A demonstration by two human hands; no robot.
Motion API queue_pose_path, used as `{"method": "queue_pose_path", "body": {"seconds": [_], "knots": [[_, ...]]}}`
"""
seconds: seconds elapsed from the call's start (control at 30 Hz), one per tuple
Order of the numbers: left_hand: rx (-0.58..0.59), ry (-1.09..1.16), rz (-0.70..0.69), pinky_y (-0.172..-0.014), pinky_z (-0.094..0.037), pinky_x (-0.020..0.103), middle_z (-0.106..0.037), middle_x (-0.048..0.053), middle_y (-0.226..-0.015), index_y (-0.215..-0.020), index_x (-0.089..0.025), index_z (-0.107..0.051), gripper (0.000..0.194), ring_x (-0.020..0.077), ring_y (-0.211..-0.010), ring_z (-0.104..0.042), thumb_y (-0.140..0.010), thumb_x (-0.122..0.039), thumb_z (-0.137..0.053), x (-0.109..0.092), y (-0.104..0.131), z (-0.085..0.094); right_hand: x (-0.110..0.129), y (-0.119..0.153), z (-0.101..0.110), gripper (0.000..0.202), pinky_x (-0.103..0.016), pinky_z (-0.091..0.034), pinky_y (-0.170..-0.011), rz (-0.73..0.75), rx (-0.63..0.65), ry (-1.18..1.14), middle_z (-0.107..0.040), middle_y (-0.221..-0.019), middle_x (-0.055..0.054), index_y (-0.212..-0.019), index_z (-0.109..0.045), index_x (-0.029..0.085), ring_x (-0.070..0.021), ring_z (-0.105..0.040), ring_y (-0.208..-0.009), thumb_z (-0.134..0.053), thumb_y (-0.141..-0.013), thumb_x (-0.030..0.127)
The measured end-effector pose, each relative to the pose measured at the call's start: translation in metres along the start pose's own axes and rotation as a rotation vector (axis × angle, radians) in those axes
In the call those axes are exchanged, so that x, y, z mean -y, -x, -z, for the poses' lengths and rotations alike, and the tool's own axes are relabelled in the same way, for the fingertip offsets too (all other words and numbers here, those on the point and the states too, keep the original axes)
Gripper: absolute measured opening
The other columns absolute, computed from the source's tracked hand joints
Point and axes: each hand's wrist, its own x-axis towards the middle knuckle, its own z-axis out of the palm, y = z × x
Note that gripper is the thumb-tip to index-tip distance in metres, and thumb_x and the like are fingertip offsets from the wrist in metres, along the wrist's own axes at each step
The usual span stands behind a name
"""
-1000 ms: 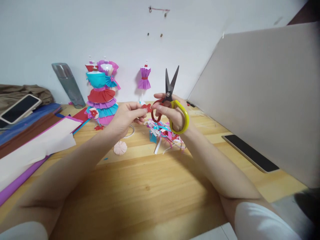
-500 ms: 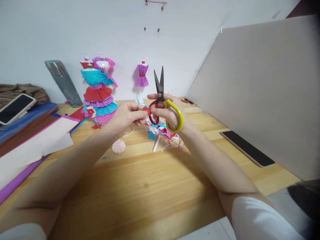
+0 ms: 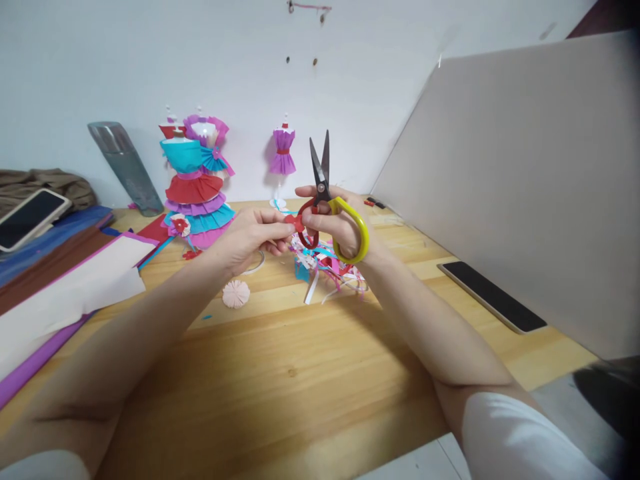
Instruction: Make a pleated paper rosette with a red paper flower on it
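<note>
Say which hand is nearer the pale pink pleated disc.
Left. The left hand is raised just beyond the pale pink pleated disc; the right hand is farther off to the right.

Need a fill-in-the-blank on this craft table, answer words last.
The left hand pinches a ____ paper piece beside the right hand.
The scissors have a red handle loop and a ____ one.
Their blades point ____.
The lone purple dress has a ____ waistband.
red; yellow; up; red

Light: soft, moderately bright
Shadows: dark beneath my right forearm (image 3: 425, 307) on the table (image 3: 290, 407)
Edges: stretched, blurry at lower right
</note>
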Motion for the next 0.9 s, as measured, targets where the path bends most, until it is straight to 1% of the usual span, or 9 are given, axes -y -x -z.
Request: {"method": "queue_pose_path", "body": {"seconds": [0.23,0.33,0.53,0.6,0.67,0.73,0.8,0.83,0.9], "knots": [[0.04,0.014,0.043,-0.049,-0.045,0.019,-0.064,0.004,-0.059,-0.065,-0.011,-0.069,0.014,0.0082,-0.05,-0.056,-0.065,-0.024,-0.075,-0.004,0.0,0.001,0.001,-0.003,0.001,0.043,-0.027,-0.042,-0.042,0.023,-0.048,0.007,-0.056,-0.055,0.007,-0.098,-0.058,0.018,-0.0115,-0.05,-0.042,-0.072,-0.057,0.024],[0.032,0.034,0.052,-0.049,-0.045,0.018,-0.065,0.003,-0.06,-0.068,-0.01,-0.07,0.014,0.0075,-0.051,-0.056,-0.066,-0.022,-0.075,-0.005,0.0,0.001,0.0,-0.003,0.003,0.04,-0.026,-0.042,-0.042,0.033,-0.045,0.018,-0.056,-0.055,0.007,-0.098,-0.058,0.019,-0.0112,-0.051,-0.043,-0.069,-0.06,0.021],[-0.006,0.049,0.044,-0.049,-0.047,0.018,-0.066,0.003,-0.061,-0.065,-0.01,-0.068,0.011,0.0072,-0.05,-0.057,-0.067,-0.019,-0.074,-0.004,-0.002,0.003,-0.007,-0.006,0.012,0.024,-0.024,-0.041,-0.04,0.031,-0.038,0.134,-0.051,-0.052,0.007,-0.093,-0.059,0.021,-0.0101,-0.047,-0.041,-0.067,-0.07,0.022],[-0.015,0.04,0.04,-0.049,-0.047,0.017,-0.065,0.003,-0.06,-0.065,-0.01,-0.068,0.01,0.007,-0.049,-0.057,-0.067,-0.019,-0.073,-0.004,-0.002,0.003,-0.012,-0.009,0.015,0.028,-0.023,-0.043,-0.042,0.054,-0.07,0.17,-0.056,-0.059,0.005,-0.096,-0.06,0.021,-0.0097,-0.05,-0.045,-0.067,-0.069,0.018],[-0.027,0.021,0.032,-0.048,-0.046,0.017,-0.065,0.002,-0.059,-0.065,-0.01,-0.068,0.01,0.0068,-0.049,-0.056,-0.067,-0.018,-0.072,-0.004,-0.002,0.003,-0.014,-0.01,0.017,0.033,-0.022,-0.045,-0.046,0.111,-0.105,0.19,-0.06,-0.069,0.003,-0.097,-0.06,0.021,-0.0097,-0.054,-0.052,-0.068,-0.066,0.015],[-0.037,-0.014,0.015,-0.049,-0.046,0.017,-0.064,0.002,-0.058,-0.065,-0.01,-0.068,0.011,0.0069,-0.049,-0.056,-0.068,-0.019,-0.071,-0.004,-0.002,0.003,-0.013,-0.009,0.018,0.031,-0.022,-0.045,-0.045,0.129,-0.094,0.195,-0.061,-0.069,0.002,-0.096,-0.061,0.019,-0.0101,-0.055,-0.053,-0.071,-0.066,0.02],[-0.046,-0.06,-0.009,-0.049,-0.045,0.018,-0.063,0.001,-0.056,-0.064,-0.01,-0.067,0.012,0.0071,-0.049,-0.056,-0.07,-0.02,-0.07,-0.002,-0.002,0.003,-0.01,-0.006,0.017,0.031,-0.023,-0.041,-0.039,0.082,-0.029,0.179,-0.057,-0.061,0.003,-0.093,-0.06,0.018,-0.0105,-0.052,-0.046,-0.073,-0.069,0.031],[-0.052,-0.083,-0.021,-0.05,-0.045,0.018,-0.062,0.001,-0.055,-0.063,-0.011,-0.066,0.012,0.0071,-0.049,-0.055,-0.07,-0.02,-0.07,-0.002,-0.002,0.003,-0.008,-0.004,0.015,0.034,-0.024,-0.04,-0.038,0.057,0.008,0.159,-0.056,-0.06,0.004,-0.093,-0.06,0.018,-0.0106,-0.051,-0.043,-0.074,-0.069,0.037],[-0.062,-0.123,-0.037,-0.05,-0.044,0.018,-0.062,0.001,-0.055,-0.063,-0.011,-0.066,0.012,0.0067,-0.048,-0.054,-0.072,-0.019,-0.069,0.0,-0.003,0.003,-0.005,-0.001,0.011,0.042,-0.025,-0.042,-0.041,0.031,0.054,0.114,-0.057,-0.063,0.004,-0.097,-0.06,0.019,-0.0108,-0.052,-0.045,-0.078,-0.066,0.041]]}}
